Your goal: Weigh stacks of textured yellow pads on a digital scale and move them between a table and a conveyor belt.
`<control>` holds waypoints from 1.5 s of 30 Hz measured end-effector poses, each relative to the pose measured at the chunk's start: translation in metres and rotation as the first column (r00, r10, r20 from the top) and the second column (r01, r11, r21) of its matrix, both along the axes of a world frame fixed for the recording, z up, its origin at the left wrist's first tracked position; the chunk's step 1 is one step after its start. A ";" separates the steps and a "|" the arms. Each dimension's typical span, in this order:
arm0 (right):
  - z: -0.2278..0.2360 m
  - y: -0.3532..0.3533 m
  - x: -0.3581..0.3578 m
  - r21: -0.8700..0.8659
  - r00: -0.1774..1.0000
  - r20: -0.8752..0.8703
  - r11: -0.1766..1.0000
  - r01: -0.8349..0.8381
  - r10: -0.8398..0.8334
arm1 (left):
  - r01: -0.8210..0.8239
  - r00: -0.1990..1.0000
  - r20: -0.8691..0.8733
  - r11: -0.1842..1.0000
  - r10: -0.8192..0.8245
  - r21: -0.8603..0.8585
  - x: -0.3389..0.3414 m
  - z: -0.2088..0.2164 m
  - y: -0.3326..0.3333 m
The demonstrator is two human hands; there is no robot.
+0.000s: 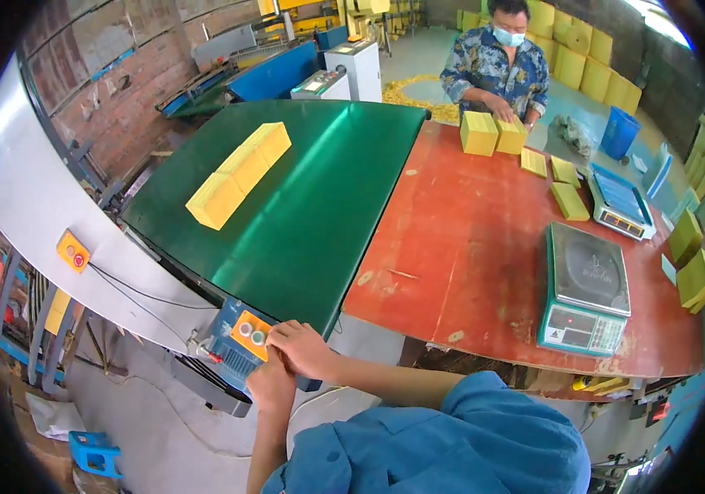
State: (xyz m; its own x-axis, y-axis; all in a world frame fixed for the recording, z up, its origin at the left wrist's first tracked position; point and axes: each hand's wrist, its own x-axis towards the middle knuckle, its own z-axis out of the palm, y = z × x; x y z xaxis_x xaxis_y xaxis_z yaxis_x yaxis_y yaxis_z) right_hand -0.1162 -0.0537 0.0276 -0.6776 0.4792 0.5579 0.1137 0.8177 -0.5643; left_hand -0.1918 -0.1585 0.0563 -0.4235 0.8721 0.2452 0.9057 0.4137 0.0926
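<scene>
An orange button box (249, 334) with two round push buttons is fixed at the near corner of a green conveyor belt (328, 222). My right hand (303, 351) is at the box's right edge, fingers bent over it close to the green button. Just below, my left hand (272, 384) is closed against the box's lower corner, touching my right hand. Its fingertips are partly hidden, so what they hold, if anything, does not show. Farther up the belt lies a slanting row of yellow paper stacks (239, 174).
To the right, a red table (451, 239) carries a scale (587, 280), a second scale (620, 198) and several yellow bundles (568, 201). Across it, a person (496, 70) in a patterned shirt handles yellow stacks (479, 133). A white machine panel (48, 198) curves along the left.
</scene>
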 end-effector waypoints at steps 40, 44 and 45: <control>0.007 -0.003 -0.012 0.022 0.987 -0.108 0.992 -0.120 0.122 | -0.031 0.998 0.058 0.999 0.029 0.038 -0.007 -0.015 -0.015; 0.013 0.000 -0.008 0.009 0.993 -0.091 0.997 -0.072 0.072 | 0.031 0.999 0.021 0.999 -0.032 0.045 -0.010 -0.002 -0.006; 0.012 0.000 -0.009 0.016 0.996 -0.072 0.998 -0.055 0.056 | 0.007 1.000 0.026 1.000 -0.008 0.024 -0.010 0.001 -0.006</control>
State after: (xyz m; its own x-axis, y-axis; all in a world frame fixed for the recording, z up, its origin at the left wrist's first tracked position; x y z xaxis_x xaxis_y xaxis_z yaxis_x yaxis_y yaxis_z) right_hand -0.1251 -0.0539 0.0392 -0.6605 0.4343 0.6125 0.0276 0.8292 -0.5583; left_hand -0.2014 -0.1643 0.0572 -0.4233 0.8693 0.2550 0.9060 0.4042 0.1259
